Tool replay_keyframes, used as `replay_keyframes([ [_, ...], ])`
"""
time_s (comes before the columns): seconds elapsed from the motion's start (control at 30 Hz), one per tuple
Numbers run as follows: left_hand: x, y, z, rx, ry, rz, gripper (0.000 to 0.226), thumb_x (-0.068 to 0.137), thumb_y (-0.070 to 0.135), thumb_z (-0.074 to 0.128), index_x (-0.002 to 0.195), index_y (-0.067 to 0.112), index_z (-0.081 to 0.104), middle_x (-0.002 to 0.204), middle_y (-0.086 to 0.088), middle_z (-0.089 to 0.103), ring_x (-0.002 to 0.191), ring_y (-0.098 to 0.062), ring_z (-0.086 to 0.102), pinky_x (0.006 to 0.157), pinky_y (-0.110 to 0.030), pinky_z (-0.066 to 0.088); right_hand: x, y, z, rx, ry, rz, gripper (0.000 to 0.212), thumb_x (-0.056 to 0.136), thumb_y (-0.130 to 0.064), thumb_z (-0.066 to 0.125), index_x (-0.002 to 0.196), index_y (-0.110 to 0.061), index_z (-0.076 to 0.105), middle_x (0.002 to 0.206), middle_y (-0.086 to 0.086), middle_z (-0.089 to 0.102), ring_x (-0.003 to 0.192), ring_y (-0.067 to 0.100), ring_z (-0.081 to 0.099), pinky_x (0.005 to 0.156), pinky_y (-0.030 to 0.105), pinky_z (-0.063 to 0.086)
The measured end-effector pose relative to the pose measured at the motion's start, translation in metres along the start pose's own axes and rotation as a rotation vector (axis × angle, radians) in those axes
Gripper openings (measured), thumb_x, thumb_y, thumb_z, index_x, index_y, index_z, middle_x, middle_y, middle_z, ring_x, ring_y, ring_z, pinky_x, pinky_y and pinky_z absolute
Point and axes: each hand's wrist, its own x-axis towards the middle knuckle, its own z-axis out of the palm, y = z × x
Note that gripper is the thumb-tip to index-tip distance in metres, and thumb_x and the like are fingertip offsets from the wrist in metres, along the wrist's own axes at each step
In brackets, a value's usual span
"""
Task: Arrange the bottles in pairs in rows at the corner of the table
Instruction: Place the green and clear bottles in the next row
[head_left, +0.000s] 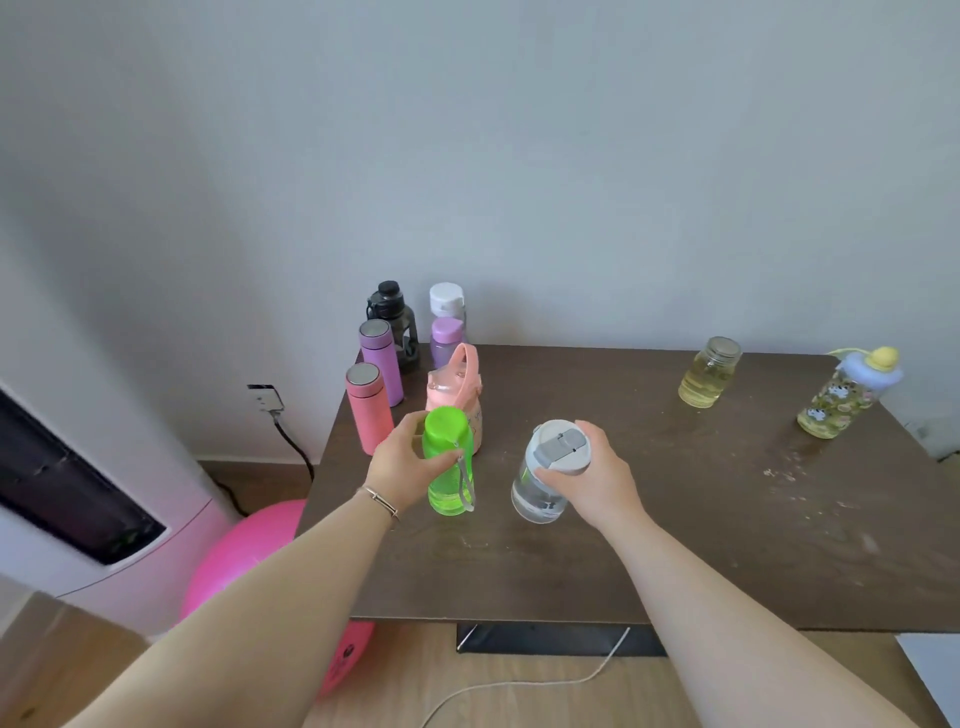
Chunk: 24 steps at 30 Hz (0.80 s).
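Observation:
My left hand (405, 467) grips a green bottle (448, 467) near its cap, just in front of the rows at the table's far left corner. My right hand (592, 475) holds a clear bottle with a white and grey lid (545, 470) to the right of it. In the corner stand a black bottle (397, 325) and a white-capped bottle (448, 300), then a purple flask (381, 361) and a purple-capped bottle (445, 345), then a salmon flask (369, 408) and a pink jug with a handle (457, 389).
On the far right of the brown table (675, 519) stand a glass jar of yellow liquid (707, 371) and a patterned bottle with a yellow-topped lid (847, 395). A pink ball (244, 551) and a white appliance (104, 493) sit left of the table. A cord (519, 686) lies on the floor.

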Motion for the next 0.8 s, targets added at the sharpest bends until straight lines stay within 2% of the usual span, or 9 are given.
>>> replay_keyframes([
  [0.13, 0.002, -0.03, -0.036, 0.008, 0.027, -0.028, 0.057, 0.07, 0.035, 0.084, 0.119, 0.029, 0.055, 0.102, 0.011, 0.068, 0.097, -0.007, 0.063, 0.084, -0.025, 0.05, 0.002, -0.021, 0.04, -0.026, -0.019, -0.018, 0.086, 0.085, -0.031, 0.091, 0.157, -0.031, 0.045, 0.147, -0.004, 0.063, 0.135, 0.026, 0.06, 0.111, 0.044, 0.056],
  [0.27, 0.006, -0.052, -0.066, 0.046, 0.051, -0.03, 0.058, 0.071, 0.035, 0.084, 0.121, 0.029, 0.055, 0.102, 0.012, 0.066, 0.097, -0.006, 0.06, 0.082, -0.023, 0.044, 0.004, -0.04, 0.076, -0.049, -0.044, -0.045, 0.082, 0.085, -0.028, 0.092, 0.154, -0.029, 0.047, 0.132, -0.007, 0.062, 0.127, 0.023, 0.06, 0.098, 0.034, 0.051],
  [0.33, 0.008, -0.064, -0.076, 0.057, 0.055, -0.034, 0.06, 0.071, 0.036, 0.084, 0.123, 0.028, 0.055, 0.103, 0.013, 0.065, 0.098, -0.005, 0.058, 0.082, -0.022, 0.042, 0.006, -0.047, 0.092, -0.052, -0.055, -0.051, 0.08, 0.086, -0.029, 0.092, 0.153, -0.03, 0.048, 0.127, -0.01, 0.059, 0.121, 0.02, 0.058, 0.097, 0.033, 0.049],
  [0.4, 0.013, -0.076, -0.083, 0.069, 0.053, -0.042, 0.061, 0.071, 0.037, 0.084, 0.124, 0.027, 0.055, 0.106, 0.013, 0.065, 0.098, -0.005, 0.058, 0.082, -0.021, 0.041, 0.009, -0.053, 0.107, -0.058, -0.061, -0.054, 0.08, 0.085, -0.03, 0.092, 0.153, -0.03, 0.048, 0.126, -0.011, 0.059, 0.118, 0.018, 0.056, 0.1, 0.034, 0.05],
  [0.53, 0.021, -0.096, -0.09, 0.075, 0.047, -0.05, 0.061, 0.07, 0.039, 0.083, 0.123, 0.027, 0.056, 0.107, 0.013, 0.066, 0.1, -0.008, 0.06, 0.081, -0.021, 0.041, 0.015, -0.056, 0.132, -0.071, -0.076, -0.05, 0.076, 0.085, -0.031, 0.093, 0.149, -0.031, 0.05, 0.128, -0.01, 0.063, 0.118, 0.018, 0.059, 0.097, 0.032, 0.049],
  [0.7, 0.029, -0.113, -0.091, 0.087, 0.035, -0.051, 0.06, 0.071, 0.041, 0.082, 0.123, 0.027, 0.055, 0.11, 0.012, 0.065, 0.102, -0.01, 0.06, 0.083, -0.025, 0.043, 0.021, -0.052, 0.153, -0.097, -0.067, -0.029, 0.078, 0.083, -0.033, 0.093, 0.148, -0.033, 0.051, 0.138, -0.007, 0.067, 0.127, 0.023, 0.063, 0.106, 0.041, 0.057],
  [0.8, 0.034, -0.116, -0.09, 0.081, 0.038, -0.057, 0.061, 0.071, 0.041, 0.082, 0.124, 0.026, 0.055, 0.109, 0.012, 0.065, 0.1, -0.01, 0.06, 0.081, -0.023, 0.042, 0.024, -0.05, 0.16, -0.108, -0.066, -0.024, 0.076, 0.084, -0.036, 0.093, 0.147, -0.033, 0.051, 0.139, -0.006, 0.067, 0.127, 0.023, 0.064, 0.106, 0.041, 0.057],
])
